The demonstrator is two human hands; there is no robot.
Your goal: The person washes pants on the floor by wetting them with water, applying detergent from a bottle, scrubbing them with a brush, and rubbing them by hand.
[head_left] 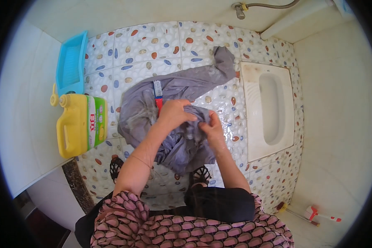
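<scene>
A wet grey garment (153,95) lies spread and bunched on the tiled floor in front of my feet, with one long leg or sleeve stretching to the far right. My left hand (175,115) grips a fold of it from the left. Opposite, my right hand (213,129) pinches the raised cloth between thumb and fingers. Whitish suds show on the fabric between and beside my hands. A scrubbing brush (158,96) with pale bristles and a red and blue handle rests on the garment, its near end partly hidden by my left hand.
A yellow jug (72,124) with a green label stands at the left, beside a blue plastic washboard or tray (71,66). A white squat toilet (273,111) is set into the floor at the right. A tap (239,11) juts from the far wall; brushes (312,213) lie near right.
</scene>
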